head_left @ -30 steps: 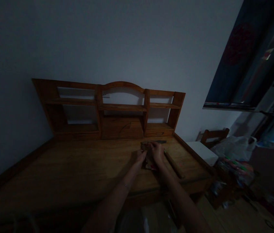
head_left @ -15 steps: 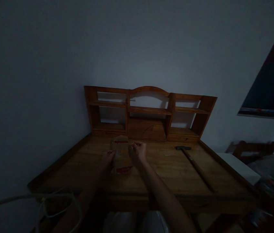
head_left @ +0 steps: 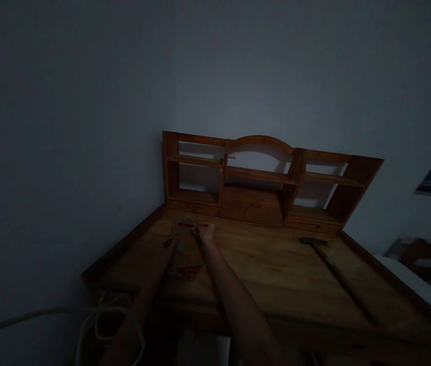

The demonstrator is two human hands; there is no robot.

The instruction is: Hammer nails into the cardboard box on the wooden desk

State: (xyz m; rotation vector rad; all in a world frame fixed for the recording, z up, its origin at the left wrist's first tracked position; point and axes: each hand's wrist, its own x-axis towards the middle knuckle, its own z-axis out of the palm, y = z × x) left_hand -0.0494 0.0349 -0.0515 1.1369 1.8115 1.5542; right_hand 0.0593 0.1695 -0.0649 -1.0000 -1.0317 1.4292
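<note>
A clear plastic bag (head_left: 187, 251) with red bands at its top and bottom lies on the wooden desk (head_left: 253, 264), left of the middle. My left hand (head_left: 167, 250) is closed at the bag's left edge, its fingers dim and blurred. Over the bag's upper right, my right hand (head_left: 204, 232) is closed with fingers pinched together; whatever is between them is too small and dark to make out.
A hammer (head_left: 343, 279) with a dark head and long handle lies on the desk's right side. Along the back stands a wooden shelf unit (head_left: 251, 203). A pale cable (head_left: 47, 311) loops at the lower left.
The view has turned left, so the desk and shelf appear further right. My right hand has moved up and left across the bag, near its top red band.
</note>
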